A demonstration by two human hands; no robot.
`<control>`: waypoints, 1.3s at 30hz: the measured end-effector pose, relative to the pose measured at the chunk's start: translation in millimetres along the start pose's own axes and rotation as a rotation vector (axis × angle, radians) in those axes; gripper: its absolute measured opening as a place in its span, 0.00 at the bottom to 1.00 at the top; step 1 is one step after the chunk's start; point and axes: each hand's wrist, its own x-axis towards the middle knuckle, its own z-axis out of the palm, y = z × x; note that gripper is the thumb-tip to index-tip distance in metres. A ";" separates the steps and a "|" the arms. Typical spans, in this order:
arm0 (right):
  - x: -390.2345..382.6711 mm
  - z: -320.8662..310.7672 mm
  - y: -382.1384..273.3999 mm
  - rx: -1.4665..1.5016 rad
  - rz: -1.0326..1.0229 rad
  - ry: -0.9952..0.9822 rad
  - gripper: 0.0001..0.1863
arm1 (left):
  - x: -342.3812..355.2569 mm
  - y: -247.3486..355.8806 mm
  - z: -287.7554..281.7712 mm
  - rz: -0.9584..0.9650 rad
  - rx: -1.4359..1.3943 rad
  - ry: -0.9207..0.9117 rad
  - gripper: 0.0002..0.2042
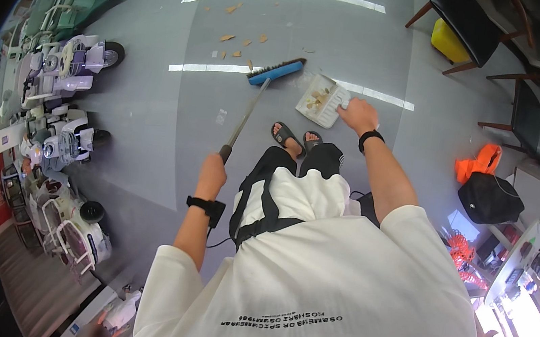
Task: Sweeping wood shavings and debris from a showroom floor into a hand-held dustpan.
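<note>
My left hand (213, 173) is closed around the grip of a long-handled broom (280, 72). Its blue head with dark bristles rests on the floor ahead of my feet, bristles facing away from me. My right hand (359, 115) is closed on the handle end of a white dustpan (329, 113), just right of the broom head and apart from it. Some brownish scraps (318, 98) lie inside the dustpan. Beyond the broom, several tan scraps (227, 38) are scattered over the grey floor.
Parked scooters (83, 62) line the left side. At the upper right stand dark chairs (463, 20), with a yellow object (450, 41) beneath one. An orange item (479, 163), a black bag (491, 197) and a round table (522, 260) are on the right.
</note>
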 end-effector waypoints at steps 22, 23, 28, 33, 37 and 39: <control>-23.1 19.4 3.7 0.029 -0.005 -0.006 0.28 | -119.4 -114.2 12.5 -0.437 -0.428 -0.203 0.20; -24.5 20.6 3.4 0.007 -0.010 0.012 0.27 | -125.8 -118.2 14.4 -0.472 -0.435 -0.157 0.20; -26.5 25.2 -7.4 -0.047 -0.049 0.038 0.27 | -154.3 -136.0 27.3 -0.546 -0.343 0.003 0.19; -16.0 27.6 -38.9 -0.211 -0.205 -0.044 0.26 | -155.4 -154.7 61.0 -0.796 -0.213 -0.198 0.22; 0.2 37.7 -72.9 -0.284 -0.272 -0.024 0.26 | -171.1 -191.9 112.4 -0.857 -0.259 -0.269 0.22; 4.9 40.6 -83.9 -0.242 -0.199 -0.028 0.26 | -181.5 -194.6 122.9 -0.959 -0.280 -0.184 0.21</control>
